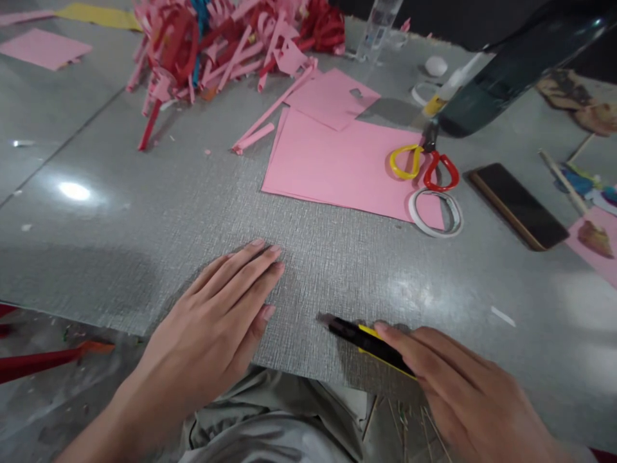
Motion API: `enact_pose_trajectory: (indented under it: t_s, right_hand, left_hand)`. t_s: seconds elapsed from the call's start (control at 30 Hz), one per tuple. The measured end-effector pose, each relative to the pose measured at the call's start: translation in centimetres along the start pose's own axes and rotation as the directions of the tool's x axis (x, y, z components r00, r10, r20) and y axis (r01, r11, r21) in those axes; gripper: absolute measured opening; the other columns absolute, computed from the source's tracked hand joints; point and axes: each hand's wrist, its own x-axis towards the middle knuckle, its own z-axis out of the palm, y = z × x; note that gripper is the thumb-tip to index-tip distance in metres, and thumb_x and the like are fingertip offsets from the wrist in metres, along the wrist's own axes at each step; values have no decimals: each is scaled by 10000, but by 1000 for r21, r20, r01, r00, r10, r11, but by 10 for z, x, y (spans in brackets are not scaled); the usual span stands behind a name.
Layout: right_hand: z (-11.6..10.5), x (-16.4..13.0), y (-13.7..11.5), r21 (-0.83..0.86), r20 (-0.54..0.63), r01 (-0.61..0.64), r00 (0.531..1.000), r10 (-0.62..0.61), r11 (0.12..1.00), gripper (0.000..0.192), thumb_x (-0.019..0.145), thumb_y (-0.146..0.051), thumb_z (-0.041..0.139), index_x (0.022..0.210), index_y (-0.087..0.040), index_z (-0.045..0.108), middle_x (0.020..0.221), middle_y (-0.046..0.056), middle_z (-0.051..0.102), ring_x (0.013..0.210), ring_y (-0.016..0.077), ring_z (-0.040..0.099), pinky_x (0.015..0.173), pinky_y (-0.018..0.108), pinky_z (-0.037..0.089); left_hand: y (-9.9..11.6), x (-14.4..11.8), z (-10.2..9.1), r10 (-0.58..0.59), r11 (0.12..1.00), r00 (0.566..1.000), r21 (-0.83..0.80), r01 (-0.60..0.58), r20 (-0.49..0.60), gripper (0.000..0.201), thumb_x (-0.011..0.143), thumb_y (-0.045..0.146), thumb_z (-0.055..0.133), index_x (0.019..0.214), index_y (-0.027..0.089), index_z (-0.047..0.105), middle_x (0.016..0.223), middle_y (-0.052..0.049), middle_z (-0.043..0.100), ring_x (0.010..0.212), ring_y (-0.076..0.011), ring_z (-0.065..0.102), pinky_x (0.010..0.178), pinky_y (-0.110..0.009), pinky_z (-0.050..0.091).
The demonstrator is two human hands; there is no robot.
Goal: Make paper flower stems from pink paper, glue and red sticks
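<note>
Your grey sheet (202, 212) covers most of the table, its near edge hanging over your lap; your left hand (216, 321) lies flat on it, fingers together and pointing up and right, pressing it down; your right hand (463, 392) grips the cutter (366, 339) just right of the left, index finger along its back; the cutter's long axis runs from lower right to upper left, its tip resting on the sheet near your left fingertips; farther off lie pink paper (337, 161), a paper-strip heap (231, 38), scissors (424, 164), a tape ring (436, 213) and a phone (518, 206); no containers that I can make out.
</note>
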Motion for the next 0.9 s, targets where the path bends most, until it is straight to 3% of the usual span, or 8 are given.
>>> enact_pose_trajectory:
  t_s: [0.37,0.5,0.6,0.77,0.9]
  right_hand:
    - [-6,0,-3,-14,45,105,994,-104,994,529,914,32,332,1308,-183,612,912,17,753,746,134,739,582,224,572]
    - [-3,-1,-1,25,3,-3,1000,3,1000,519,958,10,354,1387,-194,562,1016,36,752,860,122,747,717,208,603]
    - [2,1,0,-20,-57,-41,998,40,999,534,962,9,374,1433,-187,532,1024,52,744,857,137,742,712,231,608]
    - [8,-1,-5,-63,38,78,996,-76,995,573,929,-4,360,1455,-158,527,949,64,723,771,180,723,628,299,601]
    - [5,-5,-4,-19,95,124,988,-122,992,557,923,-23,355,1426,-162,551,939,54,732,750,172,728,559,275,573]
  left_hand:
    - [1,0,-1,-3,1000,1000,1,3,-3,502,1020,213,480,1513,121,487,1618,-106,481,1532,-287,384,1223,-491,398]
    - [1,0,0,6,1000,1000,-7,-6,-3,501,1021,205,473,1515,121,486,1620,-109,478,1535,-290,381,1226,-492,395]
    - [0,0,1,4,1000,1000,2,-4,-18,502,1026,216,465,1520,128,484,1617,-107,483,1529,-290,392,1217,-490,403]
    - [-1,0,1,14,1000,1000,8,-14,-22,498,1026,210,457,1515,117,490,1614,-111,487,1527,-294,393,1214,-501,403]
    - [-1,-1,1,19,1000,1000,5,-19,-21,498,1026,213,464,1514,118,492,1617,-103,484,1529,-289,389,1216,-497,402]
